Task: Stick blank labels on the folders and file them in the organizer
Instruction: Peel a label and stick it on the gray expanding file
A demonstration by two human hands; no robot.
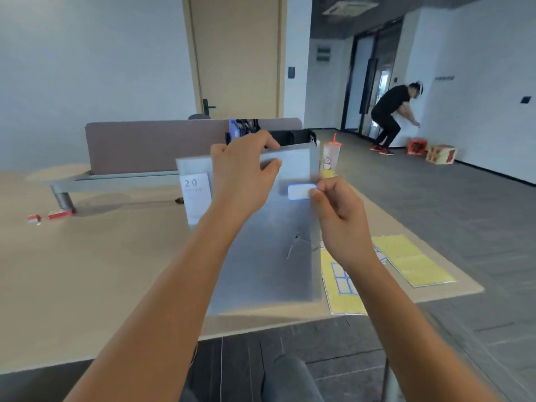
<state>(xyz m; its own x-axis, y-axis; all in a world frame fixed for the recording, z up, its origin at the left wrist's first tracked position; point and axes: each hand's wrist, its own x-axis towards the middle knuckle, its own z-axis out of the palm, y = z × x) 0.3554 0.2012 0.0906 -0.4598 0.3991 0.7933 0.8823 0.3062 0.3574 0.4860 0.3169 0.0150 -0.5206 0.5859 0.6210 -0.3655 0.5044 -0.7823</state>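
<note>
on the near right part of the table [87,285] lies a yellow sticker sheet [339,297], and a second yellow sheet [412,259] lies beside it. the left hand [240,172] grips the top edge of a grey folder [261,256] standing on the table, and the right hand [336,210] pinches a blue-edged white label [300,192] against its upper right part. behind the folder stands the black organizer [290,137], with a drink cup [330,158] just beside it.

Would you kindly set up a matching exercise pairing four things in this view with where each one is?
Things:
1. blank label
2. grey folder
3. drink cup
4. yellow label sheet

Places:
A. flat on the desk, under the right forearm
B. top edge gripped by the left hand
C. standing right of the folder's top corner
D. pinched by the right hand

Pairs: 1-D, 2-B, 3-C, 4-A
</note>
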